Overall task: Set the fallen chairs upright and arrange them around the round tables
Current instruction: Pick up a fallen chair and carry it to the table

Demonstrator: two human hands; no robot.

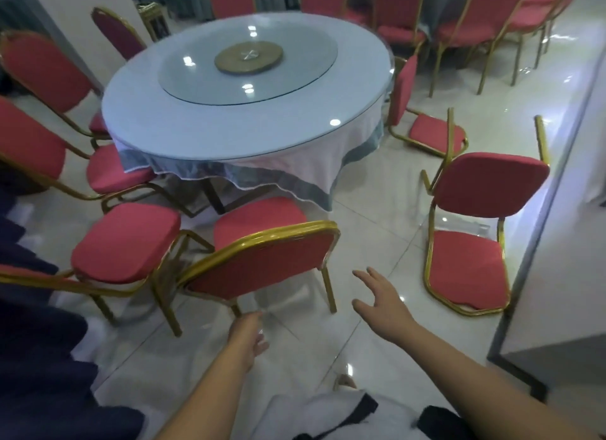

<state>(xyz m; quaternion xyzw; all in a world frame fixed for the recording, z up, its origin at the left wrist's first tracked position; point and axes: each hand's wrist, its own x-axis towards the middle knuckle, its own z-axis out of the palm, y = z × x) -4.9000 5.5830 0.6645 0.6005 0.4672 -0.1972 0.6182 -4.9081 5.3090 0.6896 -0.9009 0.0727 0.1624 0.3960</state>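
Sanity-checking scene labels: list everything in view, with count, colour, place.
Round table: 1, pale blue cloth, centre.
Glass turntable: 1, clear, on the table.
Centre disc: 1, brass-coloured, middle of turntable.
Upright chairs: 5, red with gold frames, one darker, left and front of table.
Fallen chairs: 2, red with gold frames, on floor right of table.
Background chairs: several, red, top of view.
Left hand: 1, open, near front chair's backrest.
Right hand: 1, open, fingers spread, over floor.

the chairs [262, 259] have glossy gold metal frames and matt red cloth padding. the round table [229, 125] wears smooth pale cloth under a shiny glass turntable [196, 79]. the floor [377, 210] is glossy white tile.
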